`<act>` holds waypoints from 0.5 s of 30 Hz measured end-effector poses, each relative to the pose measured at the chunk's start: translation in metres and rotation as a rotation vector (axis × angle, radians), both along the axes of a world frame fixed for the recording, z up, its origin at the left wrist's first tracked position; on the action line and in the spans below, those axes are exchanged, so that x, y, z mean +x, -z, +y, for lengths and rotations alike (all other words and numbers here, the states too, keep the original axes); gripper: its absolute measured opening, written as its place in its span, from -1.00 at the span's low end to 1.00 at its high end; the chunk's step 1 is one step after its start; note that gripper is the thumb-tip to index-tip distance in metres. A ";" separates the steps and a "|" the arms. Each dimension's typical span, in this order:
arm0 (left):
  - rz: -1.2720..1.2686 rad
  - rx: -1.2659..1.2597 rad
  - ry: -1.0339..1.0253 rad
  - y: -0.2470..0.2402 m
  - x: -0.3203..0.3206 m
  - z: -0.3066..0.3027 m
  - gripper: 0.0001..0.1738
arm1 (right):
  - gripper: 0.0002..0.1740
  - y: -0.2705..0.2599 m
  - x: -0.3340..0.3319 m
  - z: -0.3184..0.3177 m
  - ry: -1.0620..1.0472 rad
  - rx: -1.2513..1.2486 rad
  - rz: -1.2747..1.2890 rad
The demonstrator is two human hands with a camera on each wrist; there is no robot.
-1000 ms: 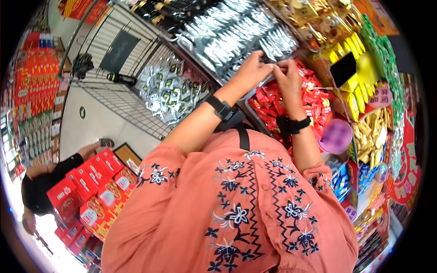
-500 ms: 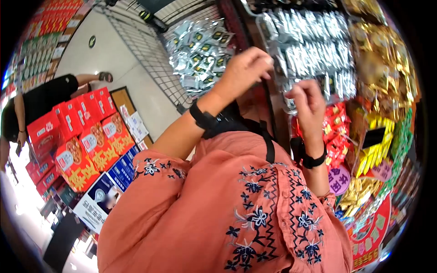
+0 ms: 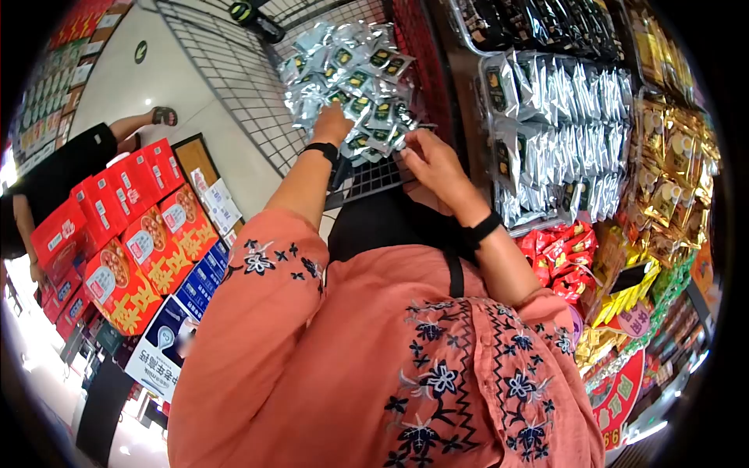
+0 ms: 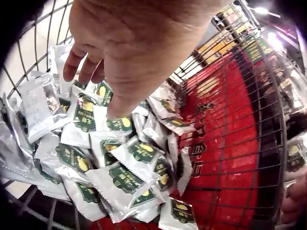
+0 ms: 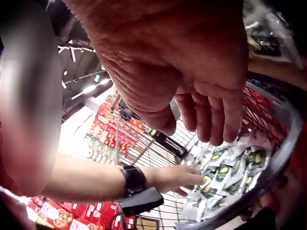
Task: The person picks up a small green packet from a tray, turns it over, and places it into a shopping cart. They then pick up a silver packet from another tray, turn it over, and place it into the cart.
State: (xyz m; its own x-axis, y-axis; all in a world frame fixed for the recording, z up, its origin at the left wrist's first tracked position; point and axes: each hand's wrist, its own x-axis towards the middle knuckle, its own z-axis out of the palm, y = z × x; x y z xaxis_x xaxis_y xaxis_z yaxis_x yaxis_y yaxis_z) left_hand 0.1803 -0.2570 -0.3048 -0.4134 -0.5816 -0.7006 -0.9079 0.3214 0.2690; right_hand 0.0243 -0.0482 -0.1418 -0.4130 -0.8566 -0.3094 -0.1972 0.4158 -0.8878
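Silver packets with dark green labels (image 3: 355,82) (image 4: 127,177) lie heaped in a wire shopping cart (image 3: 226,86). Over the heap's near side reaches the left hand (image 3: 333,125) (image 4: 129,52), its fingers slightly bent downward and the thumb tip at a packet; nothing is visibly gripped, though its fingertips are partly hidden in the head view. The right hand (image 3: 435,168) (image 5: 192,76) hovers by the cart's near right corner, to the right of the heap, its fingers hanging loosely bent with no clear object between them.
Right of the cart, a shelf tray holds rows of silver packets (image 3: 566,101); beside them are red packets (image 3: 562,253) and gold ones (image 3: 671,179). A dark bottle (image 3: 257,22) lies in the cart. Red boxes (image 3: 117,203) and another person (image 3: 62,179) are at left.
Both hands have moved apart and left from the shelf tray, the left one out over the cart's packets, the right one to the cart's edge. The head view has shifted toward the cart.
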 end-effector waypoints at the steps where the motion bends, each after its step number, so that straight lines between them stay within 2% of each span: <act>1: -0.044 0.004 -0.002 0.003 0.000 0.001 -0.05 | -0.69 0.005 -0.001 -0.002 0.007 -0.025 0.078; 2: -0.081 0.042 -0.025 0.007 0.001 0.003 -0.10 | -0.69 0.005 -0.004 0.004 0.023 0.153 -0.073; 3: -0.121 0.077 -0.050 0.001 -0.001 0.003 -0.15 | -0.69 0.018 -0.004 0.009 0.005 0.110 0.013; 5: -0.130 0.085 -0.034 0.012 0.003 0.002 -0.10 | -0.69 0.053 -0.002 0.022 -0.034 0.020 0.184; 7: -0.134 0.050 -0.033 0.009 0.003 0.008 -0.08 | -0.70 0.037 0.000 0.021 0.066 0.144 -0.071; 8: -0.085 -0.031 0.003 0.011 0.003 0.011 -0.15 | -0.70 0.030 0.002 0.021 0.116 0.204 -0.197; 11: 0.105 -0.099 0.053 0.017 -0.004 0.010 -0.24 | -0.70 0.031 0.003 0.023 0.136 0.246 -0.217; 15: 0.213 0.137 -0.062 0.033 -0.029 0.021 -0.23 | -0.71 0.062 0.007 0.034 0.107 0.156 -0.093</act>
State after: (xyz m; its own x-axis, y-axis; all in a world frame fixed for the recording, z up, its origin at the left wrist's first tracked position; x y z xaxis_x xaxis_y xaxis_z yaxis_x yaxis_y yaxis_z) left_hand 0.1517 -0.2355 -0.3378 -0.5267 -0.5158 -0.6757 -0.8429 0.2142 0.4935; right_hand 0.0313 -0.0138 -0.2043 -0.4623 -0.7480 -0.4762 -0.0648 0.5641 -0.8232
